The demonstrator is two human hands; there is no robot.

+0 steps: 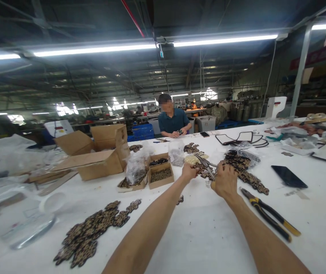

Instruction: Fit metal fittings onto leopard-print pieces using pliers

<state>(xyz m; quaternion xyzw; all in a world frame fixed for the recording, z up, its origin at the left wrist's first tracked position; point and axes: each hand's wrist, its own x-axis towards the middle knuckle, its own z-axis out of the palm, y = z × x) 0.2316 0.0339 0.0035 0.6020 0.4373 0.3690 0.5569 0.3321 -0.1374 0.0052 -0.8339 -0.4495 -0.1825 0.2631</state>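
Left hand [190, 172] pinching patterned piece [201, 169] | right hand [227, 180] closed around pliers [206, 163] | red banner [322, 54]: lettering unreadable

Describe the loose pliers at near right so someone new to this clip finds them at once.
On the white table, look to the right of the person's right forearm, nearer than the flat black device. There lie the pliers, black and yellow, slanting toward the lower right. Unlike the tool in the right hand, no hand touches them.
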